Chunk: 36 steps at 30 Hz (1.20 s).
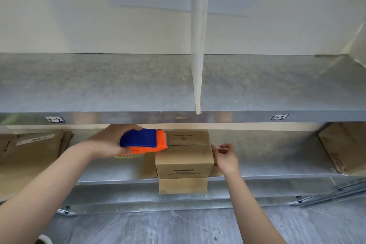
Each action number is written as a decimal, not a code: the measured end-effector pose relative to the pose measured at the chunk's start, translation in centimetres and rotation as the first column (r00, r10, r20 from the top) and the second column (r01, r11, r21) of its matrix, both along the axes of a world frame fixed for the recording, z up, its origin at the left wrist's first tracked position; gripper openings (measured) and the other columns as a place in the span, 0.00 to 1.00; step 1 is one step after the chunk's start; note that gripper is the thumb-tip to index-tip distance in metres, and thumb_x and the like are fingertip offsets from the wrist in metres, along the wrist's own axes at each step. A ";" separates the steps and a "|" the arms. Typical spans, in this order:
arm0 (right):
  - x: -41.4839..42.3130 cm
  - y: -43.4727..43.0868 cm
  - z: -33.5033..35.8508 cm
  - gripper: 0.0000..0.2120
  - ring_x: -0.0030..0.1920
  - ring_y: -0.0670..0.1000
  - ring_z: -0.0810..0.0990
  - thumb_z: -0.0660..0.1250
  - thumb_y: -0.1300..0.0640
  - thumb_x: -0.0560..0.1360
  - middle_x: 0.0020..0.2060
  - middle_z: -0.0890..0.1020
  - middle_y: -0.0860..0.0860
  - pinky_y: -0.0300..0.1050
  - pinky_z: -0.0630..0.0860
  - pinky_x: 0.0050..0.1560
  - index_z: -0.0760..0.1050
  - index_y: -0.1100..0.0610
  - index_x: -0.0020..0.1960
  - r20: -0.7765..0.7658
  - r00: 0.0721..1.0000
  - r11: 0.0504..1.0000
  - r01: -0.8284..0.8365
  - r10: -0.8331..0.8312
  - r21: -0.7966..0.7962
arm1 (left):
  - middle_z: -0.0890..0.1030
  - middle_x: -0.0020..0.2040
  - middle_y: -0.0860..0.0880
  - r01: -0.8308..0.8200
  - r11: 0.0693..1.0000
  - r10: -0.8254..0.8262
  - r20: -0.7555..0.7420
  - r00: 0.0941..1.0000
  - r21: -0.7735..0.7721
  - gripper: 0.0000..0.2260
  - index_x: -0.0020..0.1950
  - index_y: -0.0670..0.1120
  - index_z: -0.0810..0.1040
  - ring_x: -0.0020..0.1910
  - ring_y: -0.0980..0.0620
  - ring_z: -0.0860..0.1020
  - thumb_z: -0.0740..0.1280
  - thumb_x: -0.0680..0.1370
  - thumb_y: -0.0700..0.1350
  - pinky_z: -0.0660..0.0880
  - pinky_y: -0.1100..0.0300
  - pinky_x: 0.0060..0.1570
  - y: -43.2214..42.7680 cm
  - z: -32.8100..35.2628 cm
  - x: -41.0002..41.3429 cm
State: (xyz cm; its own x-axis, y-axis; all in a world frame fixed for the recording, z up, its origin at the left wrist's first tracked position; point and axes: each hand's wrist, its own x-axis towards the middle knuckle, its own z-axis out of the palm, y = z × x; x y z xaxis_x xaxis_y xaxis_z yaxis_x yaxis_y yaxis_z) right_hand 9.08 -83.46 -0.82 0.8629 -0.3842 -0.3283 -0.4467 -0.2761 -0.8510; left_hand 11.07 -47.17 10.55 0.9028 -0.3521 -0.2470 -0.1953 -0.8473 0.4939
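Note:
A small brown cardboard box (185,156) sits on the lower metal shelf (277,172), its top flaps folded shut and its bottom flaps spread out beneath it. My left hand (107,140) grips a blue and orange tape dispenser (144,140), whose toothed orange end meets the box's top left edge at the seam. My right hand (225,157) rests against the box's right side, fingers loosely curled and holding nothing.
Flattened brown cartons (29,148) lie at the shelf's left end, and another carton (344,146) leans at its right. An upper metal shelf (99,85) with a white divider (198,55) overhangs the box. Loose metal rails (332,194) lie on the grey floor.

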 end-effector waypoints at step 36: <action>-1.6 -0.3 2.2 0.44 0.72 0.45 0.66 0.77 0.42 0.66 0.73 0.67 0.40 0.41 0.63 0.72 0.57 0.34 0.75 0.007 0.838 0.835 -0.544 0.546 -0.082 | 0.72 0.63 0.59 0.085 0.996 -0.089 0.164 0.983 0.032 0.31 0.62 0.81 0.55 0.61 0.58 0.68 0.67 0.68 0.59 0.63 0.67 0.59 5.2 -1.1 -1.8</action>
State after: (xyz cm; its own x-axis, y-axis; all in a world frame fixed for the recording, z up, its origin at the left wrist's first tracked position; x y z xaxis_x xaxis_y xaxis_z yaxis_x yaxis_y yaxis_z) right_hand 7.52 -83.73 1.38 0.9484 0.1290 -0.2895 -0.1810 -0.5295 -0.8287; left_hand 9.26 -41.97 9.45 0.8981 -0.4266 -0.1069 -0.3457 -0.8350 0.4281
